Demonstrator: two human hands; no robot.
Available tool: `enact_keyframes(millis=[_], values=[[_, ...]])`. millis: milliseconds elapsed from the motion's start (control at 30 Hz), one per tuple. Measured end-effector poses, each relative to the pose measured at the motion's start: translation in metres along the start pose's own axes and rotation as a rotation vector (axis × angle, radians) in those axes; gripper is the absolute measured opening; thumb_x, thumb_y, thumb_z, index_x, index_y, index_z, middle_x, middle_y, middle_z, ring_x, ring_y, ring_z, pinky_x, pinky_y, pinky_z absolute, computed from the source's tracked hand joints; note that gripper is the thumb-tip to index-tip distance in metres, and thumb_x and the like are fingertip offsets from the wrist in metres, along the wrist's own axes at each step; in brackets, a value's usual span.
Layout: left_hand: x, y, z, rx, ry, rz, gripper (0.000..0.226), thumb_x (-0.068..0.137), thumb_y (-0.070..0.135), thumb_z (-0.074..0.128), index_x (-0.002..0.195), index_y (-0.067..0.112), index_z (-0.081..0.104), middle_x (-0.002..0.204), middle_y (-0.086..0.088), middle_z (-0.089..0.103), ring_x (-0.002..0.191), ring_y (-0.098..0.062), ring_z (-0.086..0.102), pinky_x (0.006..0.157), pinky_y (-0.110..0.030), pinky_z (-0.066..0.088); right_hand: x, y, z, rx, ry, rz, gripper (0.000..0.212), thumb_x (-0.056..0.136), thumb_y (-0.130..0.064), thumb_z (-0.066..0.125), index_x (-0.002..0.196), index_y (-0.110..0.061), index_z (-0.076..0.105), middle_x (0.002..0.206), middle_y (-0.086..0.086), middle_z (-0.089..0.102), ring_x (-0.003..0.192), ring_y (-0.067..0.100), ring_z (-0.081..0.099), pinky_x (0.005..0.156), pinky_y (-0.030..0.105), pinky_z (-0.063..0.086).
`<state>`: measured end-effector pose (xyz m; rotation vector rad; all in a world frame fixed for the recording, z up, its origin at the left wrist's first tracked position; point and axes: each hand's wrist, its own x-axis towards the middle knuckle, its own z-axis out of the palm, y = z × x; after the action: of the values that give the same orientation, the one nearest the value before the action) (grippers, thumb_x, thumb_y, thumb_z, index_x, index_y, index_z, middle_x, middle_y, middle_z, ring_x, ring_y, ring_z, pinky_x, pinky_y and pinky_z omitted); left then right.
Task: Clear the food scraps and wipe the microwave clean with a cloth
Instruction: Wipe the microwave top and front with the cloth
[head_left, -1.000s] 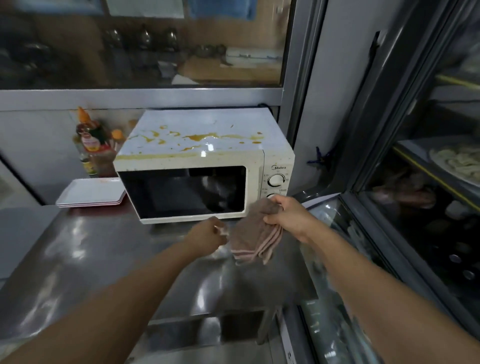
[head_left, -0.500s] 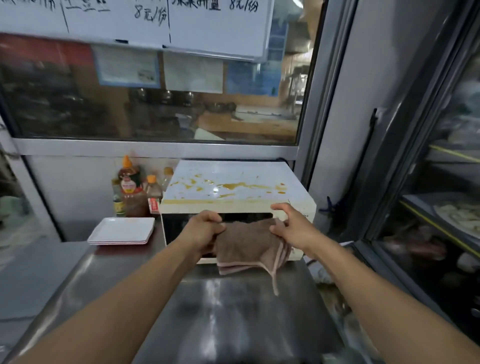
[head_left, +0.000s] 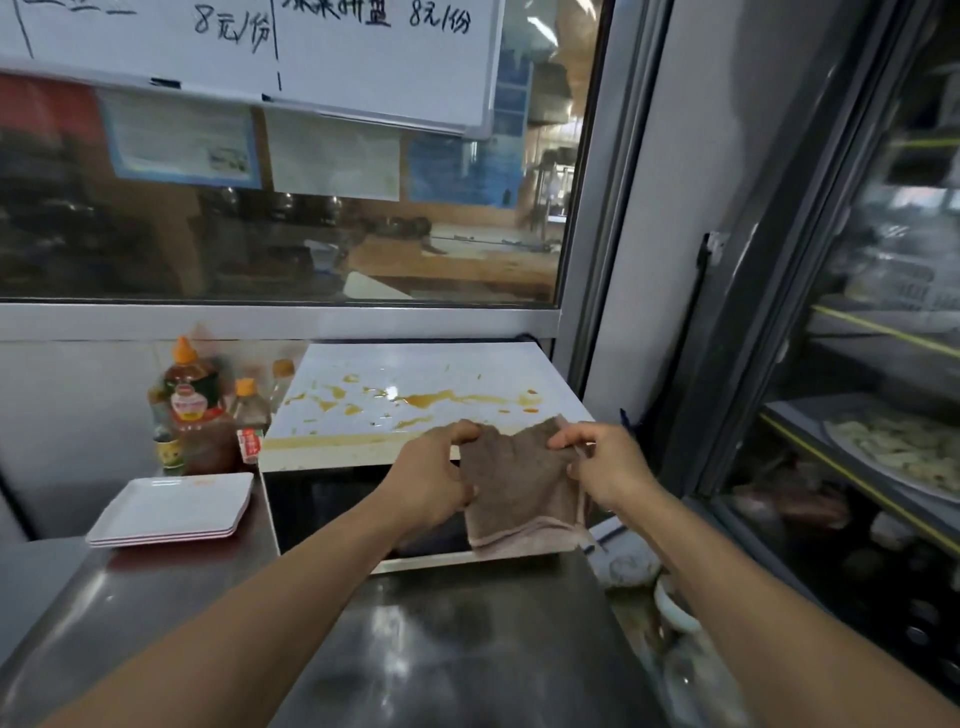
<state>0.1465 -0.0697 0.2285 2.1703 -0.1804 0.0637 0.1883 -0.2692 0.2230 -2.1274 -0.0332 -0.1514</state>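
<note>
**Cloth held before the stained microwave**

Steel desk carries the microwave, top splattered orange; stacked trays and sauce bottles at left. My left hand and right hand pinch the brown cloth, which covers the microwave's front right.

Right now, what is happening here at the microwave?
A person stands at a steel counter and holds a brown cloth with both hands, the left hand and the right hand each gripping an upper corner. The cloth hangs in front of the microwave. Its white top carries orange sauce spills, not yet wiped. Sauce bottles and stacked white trays sit to the left.
</note>
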Motion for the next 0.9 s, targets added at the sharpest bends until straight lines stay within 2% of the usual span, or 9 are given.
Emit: enact_keyframes(millis=[133,300,367,433,533,600,667,800,900], values=[[0.050,0.016,0.014,0.106,0.056,0.074,0.054,0.078,0.002,0.062,0.128,0.019,0.055,0.098,0.000,0.063,0.091,-0.020,0.063,0.071,-0.018,0.041,0.055,0.004,-0.018,-0.124,0.053,-0.001,0.033,0.086,0.005,0.050,0.097,-0.019,0.070,0.118,0.004,0.062,0.106,0.022,0.057,0.096,0.036,0.048],[0.129,0.022,0.033,0.157,0.068,0.063,0.057,0.078,0.008,0.066,0.132,0.019,0.051,0.128,0.002,0.058,0.102,-0.023,0.062,0.081,-0.021,0.043,0.132,0.012,-0.027,-0.190,0.035,-0.080,0.036,0.088,0.002,0.049,0.117,-0.015,0.063,0.139,0.001,0.050,0.124,0.021,0.047,0.100,0.025,0.036],[0.154,0.013,0.034,0.241,0.060,0.019,0.058,0.079,0.011,0.066,0.133,0.021,0.048,0.130,-0.003,0.055,0.108,-0.023,0.059,0.085,-0.023,0.042,0.156,0.022,-0.020,-0.378,-0.029,-0.107,0.044,0.088,-0.003,0.050,0.130,-0.018,0.053,0.145,0.002,0.038,0.132,0.025,0.034,0.106,0.030,0.030],[0.171,0.000,0.033,0.333,0.049,-0.004,0.059,0.081,0.011,0.066,0.135,0.022,0.046,0.136,-0.004,0.048,0.116,-0.022,0.053,0.091,-0.024,0.039,0.171,0.031,-0.010,-0.551,-0.066,-0.109,0.049,0.090,-0.019,0.054,0.138,-0.023,0.043,0.148,0.003,0.028,0.135,0.029,0.023,0.109,0.036,0.025],[0.187,-0.020,0.027,0.403,0.089,-0.029,0.053,0.084,0.008,0.063,0.133,0.019,0.048,0.141,-0.003,0.043,0.125,-0.020,0.047,0.095,-0.021,0.035,0.182,0.042,0.008,-0.563,-0.124,-0.178,0.051,0.094,-0.038,0.048,0.141,-0.024,0.037,0.154,0.007,0.021,0.141,0.029,0.013,0.113,0.040,0.018],[0.195,-0.031,0.023,0.479,0.088,-0.071,0.045,0.085,0.010,0.058,0.129,0.019,0.052,0.139,-0.003,0.047,0.124,-0.022,0.047,0.100,-0.028,0.038,0.184,0.050,0.024,-0.663,-0.226,-0.240,0.052,0.095,-0.047,0.037,0.143,-0.028,0.032,0.155,0.006,0.019,0.142,0.028,0.011,0.116,0.041,0.013],[0.202,-0.042,0.018,0.587,0.076,-0.100,0.035,0.085,0.013,0.054,0.120,0.017,0.056,0.130,-0.004,0.055,0.115,-0.025,0.052,0.096,-0.038,0.043,0.183,0.060,0.038,-0.795,-0.284,-0.300,0.053,0.094,-0.055,0.027,0.143,-0.035,0.023,0.156,0.003,0.015,0.144,0.026,0.009,0.117,0.045,0.006],[0.210,-0.065,-0.006,0.724,0.133,-0.135,0.034,0.089,0.018,0.047,0.122,0.024,0.056,0.129,0.002,0.056,0.116,-0.023,0.052,0.097,-0.036,0.039,0.191,0.078,0.036,-0.862,-0.281,-0.379,0.059,0.089,-0.064,0.013,0.144,-0.042,0.012,0.159,-0.005,0.006,0.146,0.019,0.000,0.118,0.046,0.000],[0.208,-0.084,-0.024,0.811,0.063,-0.121,0.017,0.089,0.019,0.041,0.096,0.019,0.057,0.106,0.002,0.059,0.106,-0.025,0.054,0.086,-0.035,0.039,0.197,0.075,0.044,-0.885,-0.275,-0.355,0.062,0.089,-0.064,0.011,0.146,-0.040,0.010,0.159,-0.005,0.004,0.146,0.018,-0.002,0.118,0.046,-0.001]])
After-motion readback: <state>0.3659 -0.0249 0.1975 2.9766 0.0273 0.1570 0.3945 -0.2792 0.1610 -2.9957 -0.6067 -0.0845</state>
